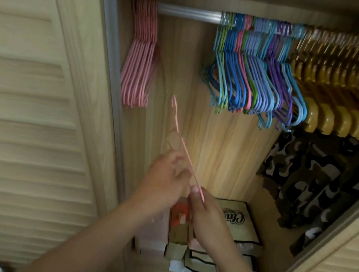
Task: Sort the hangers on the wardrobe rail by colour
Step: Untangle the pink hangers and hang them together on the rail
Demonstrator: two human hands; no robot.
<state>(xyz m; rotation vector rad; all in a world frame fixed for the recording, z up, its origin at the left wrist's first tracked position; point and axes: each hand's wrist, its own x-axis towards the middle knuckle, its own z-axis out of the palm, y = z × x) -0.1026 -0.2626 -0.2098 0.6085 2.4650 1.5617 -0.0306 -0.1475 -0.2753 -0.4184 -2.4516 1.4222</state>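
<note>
Both hands, left hand (167, 176) and right hand (203, 208), pinch pink hanger (187, 158); lift hook-first onto rail (189, 13) beside pink bunch (140, 58) at rail's left end

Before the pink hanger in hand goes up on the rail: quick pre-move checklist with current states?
1. Pink hanger held by both left hand and right hand: ok.
2. Hook pointing up toward rail: ok.
3. Bare rail beside pink group: ok.
4. Path up to that gap free: ok.
5. Mixed bunch rid of pink: not ok, one pink hanger shows among the blues.
6. Hanger bent or intact: cannot tell, blurred.
</note>
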